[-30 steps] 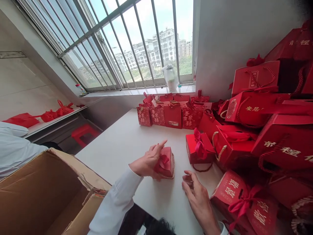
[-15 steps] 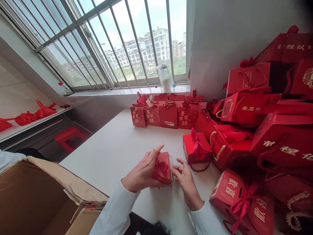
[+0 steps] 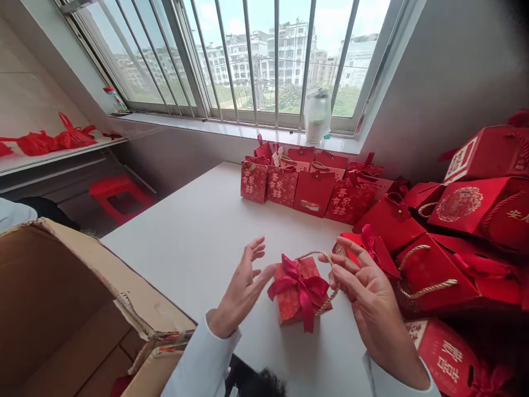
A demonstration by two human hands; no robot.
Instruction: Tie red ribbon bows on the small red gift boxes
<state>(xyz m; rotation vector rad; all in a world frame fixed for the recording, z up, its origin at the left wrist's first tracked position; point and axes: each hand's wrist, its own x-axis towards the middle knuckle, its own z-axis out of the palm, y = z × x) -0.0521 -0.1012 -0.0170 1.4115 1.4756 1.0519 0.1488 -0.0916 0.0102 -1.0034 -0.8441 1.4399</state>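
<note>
A small red gift box [image 3: 298, 298] with a dark pink ribbon bow [image 3: 301, 284] on top sits on the white table [image 3: 194, 226] in front of me. Its gold twisted cord handle [image 3: 316, 253] arcs up at the box's right side. My right hand [image 3: 370, 300] pinches that cord between thumb and fingers. On the box's left, my left hand [image 3: 243, 289] has its fingers spread; the thumb and index finger reach close to the bow, and I cannot tell whether they touch it.
Red gift bags [image 3: 316, 190] stand in rows by the window wall. Stacked red boxes [image 3: 463, 270] crowd the right side. An open cardboard box [image 3: 103, 270] is at the left front, with a red stool [image 3: 119, 196] beyond it. A jar in plastic [image 3: 317, 118] stands on the sill.
The view has turned. My left hand has come off the gift box and opened. The right hand has drawn the cord handle out to the right, and the bow now shows fully.
</note>
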